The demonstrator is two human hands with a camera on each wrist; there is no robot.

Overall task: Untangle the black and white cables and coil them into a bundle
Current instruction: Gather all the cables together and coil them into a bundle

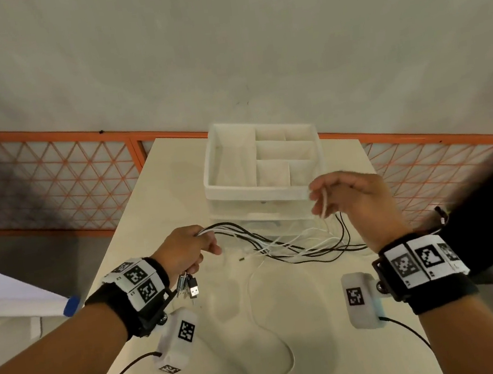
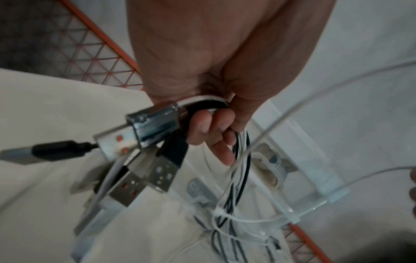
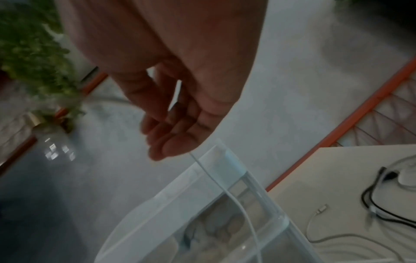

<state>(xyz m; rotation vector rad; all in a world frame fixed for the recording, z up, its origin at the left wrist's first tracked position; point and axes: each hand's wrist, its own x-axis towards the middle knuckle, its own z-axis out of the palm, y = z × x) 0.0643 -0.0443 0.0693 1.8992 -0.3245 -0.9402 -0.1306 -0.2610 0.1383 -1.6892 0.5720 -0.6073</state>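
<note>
My left hand point(image 1: 184, 249) grips a bunch of black and white cables point(image 1: 291, 243) in its fist above the table. Their USB plugs point(image 1: 189, 287) hang below the fist and show close up in the left wrist view, USB plugs point(image 2: 153, 124) under my curled fingers point(image 2: 209, 131). The strands run right in a tangled sag toward my right hand point(image 1: 350, 193). That hand is raised by the organizer's front right corner and pinches one white cable point(image 1: 324, 205). In the right wrist view the white cable point(image 3: 225, 186) drops from my fingertips point(image 3: 171, 149).
A white drawer organizer point(image 1: 217, 187) with open compartments stands at the far middle of the cream table point(image 1: 175, 170). A loose white cable loop point(image 1: 267, 323) lies on the near tabletop. An orange mesh railing point(image 1: 49, 138) runs behind. The table's edges fall away on both sides.
</note>
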